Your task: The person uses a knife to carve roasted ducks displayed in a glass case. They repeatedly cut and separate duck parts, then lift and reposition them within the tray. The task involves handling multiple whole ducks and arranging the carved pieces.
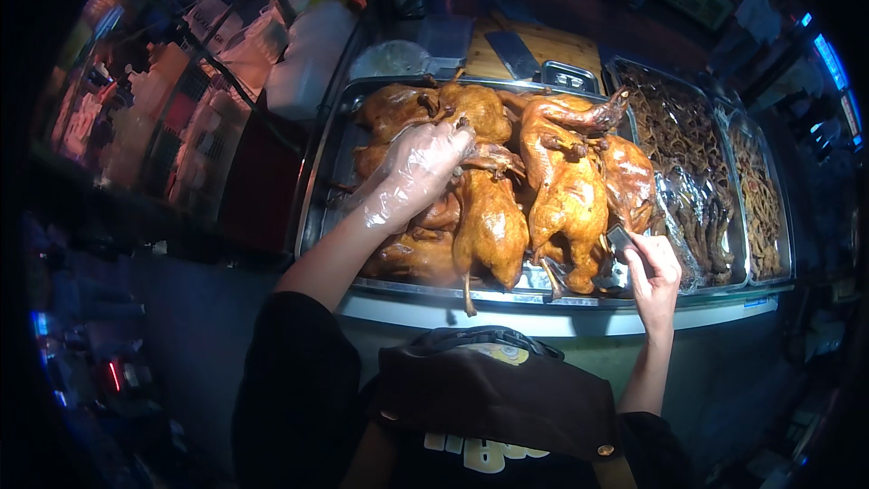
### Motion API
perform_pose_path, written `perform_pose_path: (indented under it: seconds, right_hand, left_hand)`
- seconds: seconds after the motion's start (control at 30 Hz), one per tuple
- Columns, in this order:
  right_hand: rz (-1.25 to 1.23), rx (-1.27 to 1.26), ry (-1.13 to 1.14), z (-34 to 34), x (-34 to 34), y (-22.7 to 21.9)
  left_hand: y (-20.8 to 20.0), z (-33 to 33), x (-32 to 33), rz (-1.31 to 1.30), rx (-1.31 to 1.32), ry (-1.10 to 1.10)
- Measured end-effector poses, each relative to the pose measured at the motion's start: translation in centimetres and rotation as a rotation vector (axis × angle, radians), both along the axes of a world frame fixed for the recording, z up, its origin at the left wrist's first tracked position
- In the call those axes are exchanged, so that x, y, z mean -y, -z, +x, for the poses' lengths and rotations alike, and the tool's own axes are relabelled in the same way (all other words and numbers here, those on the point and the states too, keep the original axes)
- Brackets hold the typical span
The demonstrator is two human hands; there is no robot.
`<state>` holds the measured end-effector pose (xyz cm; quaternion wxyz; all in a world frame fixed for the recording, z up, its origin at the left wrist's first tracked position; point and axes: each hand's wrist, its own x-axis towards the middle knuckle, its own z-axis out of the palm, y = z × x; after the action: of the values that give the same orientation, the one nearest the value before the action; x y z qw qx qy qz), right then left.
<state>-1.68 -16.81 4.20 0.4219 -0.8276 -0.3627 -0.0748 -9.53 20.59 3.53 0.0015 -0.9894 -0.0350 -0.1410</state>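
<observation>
My left hand [425,158], in a clear plastic glove, is closed at the upper end of a glossy brown roast duck [491,231]. Its fingers cover the exact part gripped. Bare, my right hand [654,270] pinches a small dark flat object [620,240] at the right edge of the duck pile; its kind I cannot make out. Between the hands lies another roast duck [570,204], its long neck bent to the right. Further roast ducks [394,109] fill the left and back of the metal tray [317,186].
Right of the ducks stand a tray of dark braised pieces [665,113] and a narrower tray of brown pieces [759,190]. Behind are a wooden board [566,47], a cleaver [512,54] and a small metal container [570,77]. A white counter edge [434,310] runs in front.
</observation>
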Motion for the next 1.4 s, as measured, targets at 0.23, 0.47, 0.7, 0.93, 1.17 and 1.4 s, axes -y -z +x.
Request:
perform_pose_path:
  seconds: [0.23,0.47,0.7,0.93,1.17,1.4]
  right_hand:
    - [0.01,-0.051,0.078,-0.7,1.4,0.2]
    - [0.013,-0.07,0.069,-0.6,1.5,0.6]
    - [0.004,-0.058,0.063,0.2,1.2,0.9]
    - [0.037,-0.064,0.07,1.1,1.5,1.9]
    - [0.052,-0.054,0.092,2.2,2.2,2.6]
    - [0.054,-0.073,0.132,2.5,2.2,3.1]
  left_hand:
    - [-2.4,0.1,-4.6,-0.115,0.182,0.162]
    - [-2.4,-0.3,-7.9,-0.294,0.318,0.171]
    - [0.3,0.0,-8.4,-0.731,0.497,-0.051]
    - [1.1,2.7,-12.2,-1.077,0.585,0.035]
    - [-13.5,8.2,-14.1,-0.594,0.419,0.472]
    - [-23.5,8.1,-13.7,-0.261,0.127,0.424]
